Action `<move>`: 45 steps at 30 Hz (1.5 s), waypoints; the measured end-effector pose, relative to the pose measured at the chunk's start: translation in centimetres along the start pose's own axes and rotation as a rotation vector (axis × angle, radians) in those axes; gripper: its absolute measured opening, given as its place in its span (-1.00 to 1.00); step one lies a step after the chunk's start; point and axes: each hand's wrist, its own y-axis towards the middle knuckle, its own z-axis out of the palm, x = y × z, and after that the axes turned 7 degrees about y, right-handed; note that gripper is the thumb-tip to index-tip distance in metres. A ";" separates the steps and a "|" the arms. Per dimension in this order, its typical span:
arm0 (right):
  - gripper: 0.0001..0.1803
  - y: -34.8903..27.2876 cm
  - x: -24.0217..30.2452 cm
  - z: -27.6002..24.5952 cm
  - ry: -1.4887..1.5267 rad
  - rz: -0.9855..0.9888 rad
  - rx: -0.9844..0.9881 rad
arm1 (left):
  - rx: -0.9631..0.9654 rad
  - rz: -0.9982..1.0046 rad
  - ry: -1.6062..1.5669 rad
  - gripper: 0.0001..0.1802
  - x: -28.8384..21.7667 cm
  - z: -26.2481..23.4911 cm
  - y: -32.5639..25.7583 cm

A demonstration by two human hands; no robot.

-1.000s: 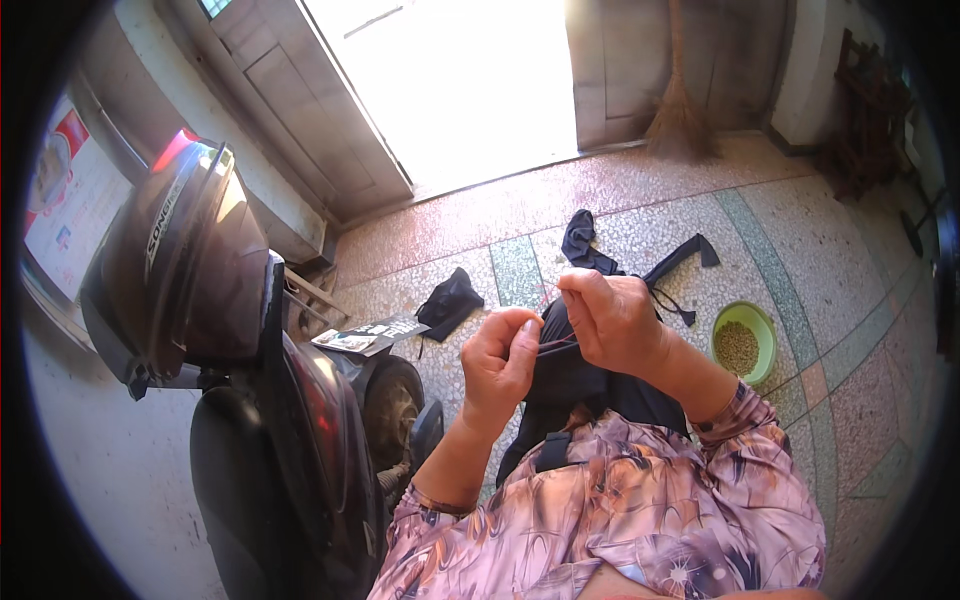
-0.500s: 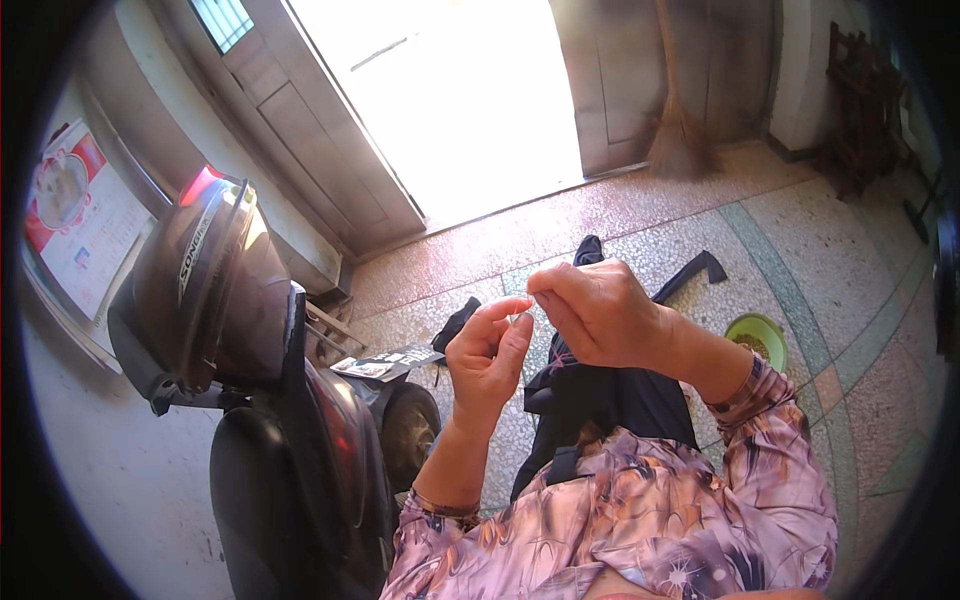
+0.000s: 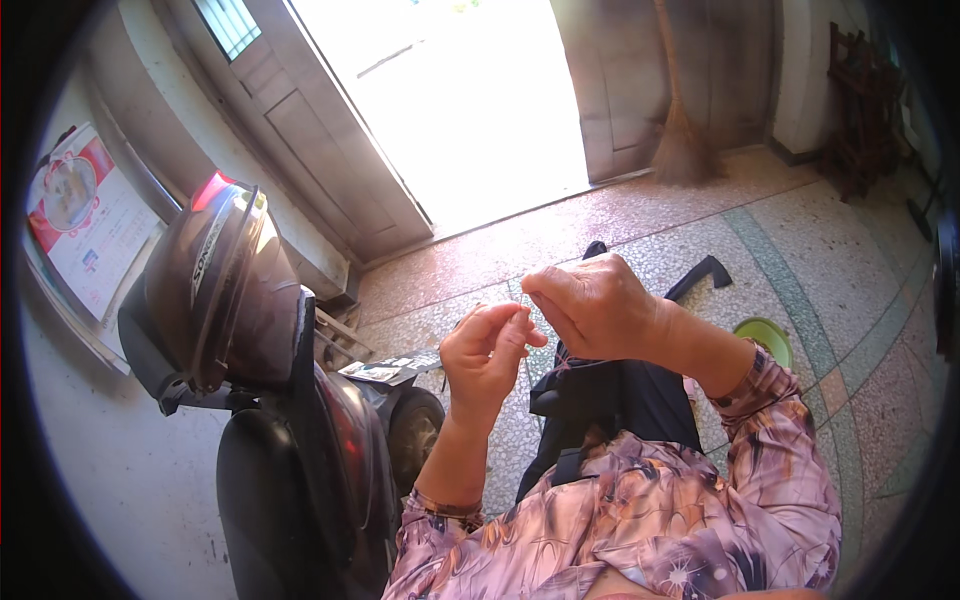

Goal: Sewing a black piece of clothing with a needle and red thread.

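Observation:
Both my hands are raised in front of me, close together over my lap. My left hand [image 3: 482,355] has thumb and forefinger pressed together in a pinch, the other fingers curled behind. Just right of it and slightly higher, my right hand [image 3: 592,308] also pinches, thumb against forefinger, its back turned up. Whatever lies between the fingertips is too thin or small to make out. A small gap separates the two pinches. Below them a black cloth [image 3: 572,388] with a few pinkish lines lies over my dark trousers [image 3: 650,395].
At the left a motor scooter [image 3: 335,440] carries a helmet [image 3: 225,290]. A green bowl [image 3: 765,333] sits on the speckled floor [image 3: 690,240] at the right. A broom [image 3: 685,140] leans by the bright doorway, and a wall calendar [image 3: 90,220] hangs far left.
My left thumb and forefinger, apart half a second ago, have come together. My right hand keeps its pinch, nearly in place. The whole view has shifted slightly.

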 end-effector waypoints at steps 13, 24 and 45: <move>-0.89 -1.2 -1.0 0.4 0.081 0.065 0.062 | 0.038 -0.207 -0.276 -0.83 0.5 -1.7 0.2; -0.94 -1.4 0.6 1.4 0.206 0.127 0.018 | -0.027 -0.174 -0.212 -0.84 0.4 -1.3 -0.1; -0.96 -1.5 0.5 2.4 0.205 0.158 -0.075 | -0.037 -0.129 -0.188 -0.86 0.8 -0.7 -0.3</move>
